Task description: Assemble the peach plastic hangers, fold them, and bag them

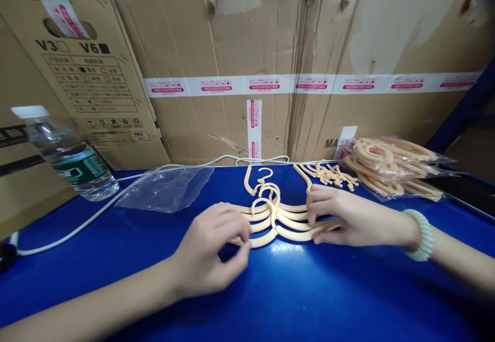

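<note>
Several small peach plastic hangers [275, 217] lie overlapped in a stack on the blue table [294, 295], hooks pointing away from me. My left hand [211, 251] curls its fingers round the stack's left ends. My right hand [340, 218], with a pale bead bracelet [423, 233] on its wrist, pinches the right ends with bent fingers. One single hanger [256, 177] lies just behind the stack.
An empty clear plastic bag [168, 187] lies left of the hangers. A water bottle [67, 153] leans at far left, with a white cable [77, 226] along the table. More loose hangers [328, 173] and bagged hangers [390, 165] lie at right. Cardboard boxes [240, 48] wall the back.
</note>
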### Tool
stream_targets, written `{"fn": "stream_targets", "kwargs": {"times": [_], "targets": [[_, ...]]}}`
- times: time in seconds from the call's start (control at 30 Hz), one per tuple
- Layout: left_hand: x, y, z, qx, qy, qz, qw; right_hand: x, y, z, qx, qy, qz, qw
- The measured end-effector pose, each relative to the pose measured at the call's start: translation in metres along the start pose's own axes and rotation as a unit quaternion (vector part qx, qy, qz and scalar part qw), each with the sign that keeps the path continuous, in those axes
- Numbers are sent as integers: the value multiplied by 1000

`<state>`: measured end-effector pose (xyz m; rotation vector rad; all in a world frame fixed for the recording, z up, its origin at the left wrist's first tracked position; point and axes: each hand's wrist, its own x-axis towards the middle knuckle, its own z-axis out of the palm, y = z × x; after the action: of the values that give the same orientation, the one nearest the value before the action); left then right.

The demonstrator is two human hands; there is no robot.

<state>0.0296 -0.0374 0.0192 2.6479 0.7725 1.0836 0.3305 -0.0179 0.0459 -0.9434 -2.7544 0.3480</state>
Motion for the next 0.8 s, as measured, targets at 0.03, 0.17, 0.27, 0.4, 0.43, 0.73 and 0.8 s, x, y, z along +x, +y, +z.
{"fn": "stream_targets", "kwargs": {"times": [0.03,0.17,0.27,0.4,0.43,0.73,0.8], "targets": [[-1,3,3,34,-27,54,998,0,-1,0,-5,-9,-1,1000],[-5,5,10,138,-52,153,977,1,-5,0,-18,-36,-4,999],[-6,1,10,161,-46,158,973,1,-6,0,-31,-34,11,999],[-6,-1,10,169,-44,146,974,1,-10,0,-68,-28,92,993],[-6,-1,10,171,-46,143,974,1,-11,0,-78,-27,110,990],[-6,1,12,170,-40,122,977,0,-10,1,-150,-8,186,971],[-6,1,12,168,-39,116,978,0,-10,1,-167,-8,184,969]]}}
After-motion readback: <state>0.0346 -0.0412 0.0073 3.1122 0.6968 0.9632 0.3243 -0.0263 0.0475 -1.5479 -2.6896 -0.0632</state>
